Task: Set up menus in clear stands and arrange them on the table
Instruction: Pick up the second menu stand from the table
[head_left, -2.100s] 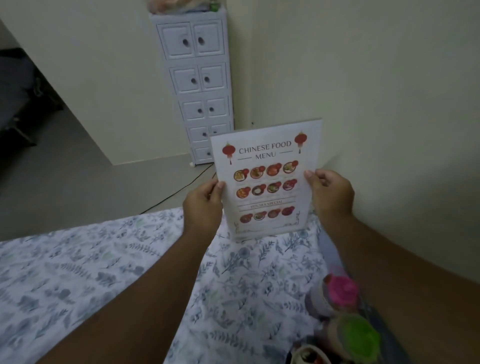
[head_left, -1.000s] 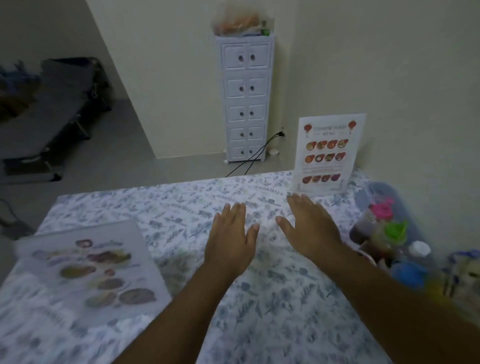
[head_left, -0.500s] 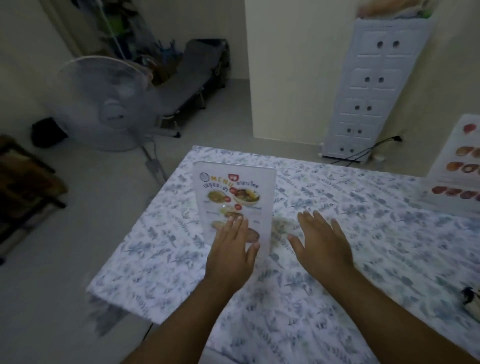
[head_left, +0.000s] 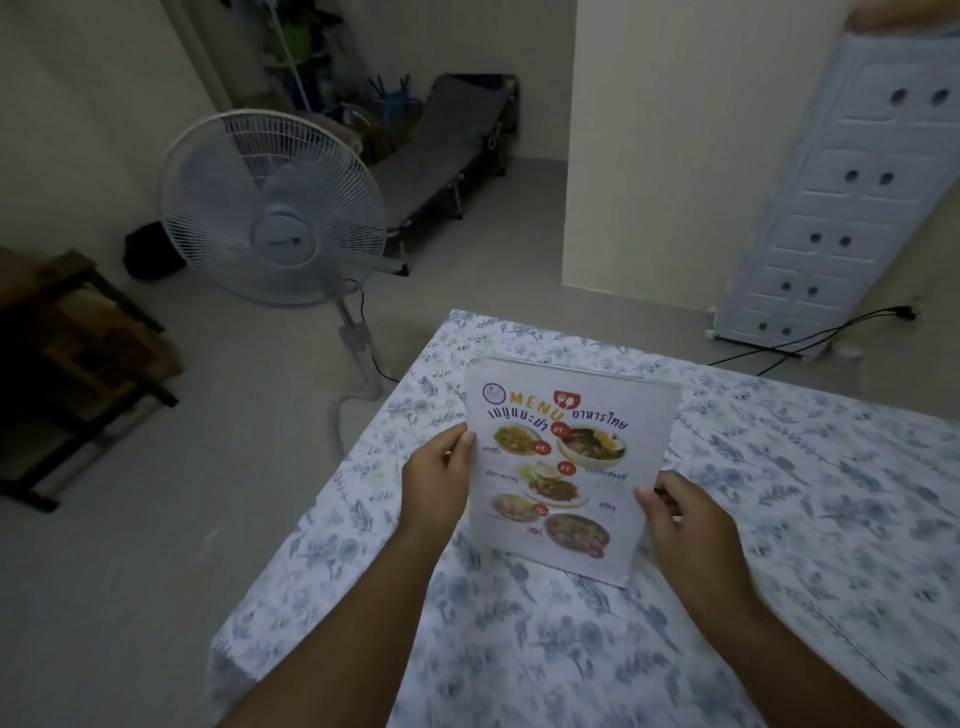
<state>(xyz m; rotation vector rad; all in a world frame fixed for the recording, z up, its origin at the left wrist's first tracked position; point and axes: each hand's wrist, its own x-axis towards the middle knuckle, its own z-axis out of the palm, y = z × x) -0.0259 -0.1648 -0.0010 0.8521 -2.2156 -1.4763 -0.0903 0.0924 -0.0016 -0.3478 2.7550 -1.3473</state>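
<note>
- Dim room, bare floor: a fan (head_left: 275, 208) stands at upper left of the frame, a folding cot (head_left: 441, 150) at upper centre, a drawer tower (head_left: 852, 208) at upper right. The table (head_left: 805, 493), under a floral cloth, fills the lower right.
- Left hand (head_left: 436, 480), lower centre: thumb on the front face and fingers behind, pinching the left edge of the stand (head_left: 566, 467) about mid-height.
- Stand, centre of the frame near the table's left edge: upright, tilted slightly, with a menu (head_left: 561, 457) sealed between its clear panels. Whether its base touches the cloth or hovers just above cannot be told.
- Right hand (head_left: 685, 525), right of the stand: clasping the right edge lower down, thumb in front.
- Handling, as judged: clear rigid plastic, light, smooth and likely slippery; it could scratch or crack if dropped. Grip both side edges, as shown, to keep fingers off the print. The broad face may topple on soft cloth, so seat the base flat before release.
- Count in view: one stand, one menu, two hands, one table, one fan, one cot, one drawer tower.
</note>
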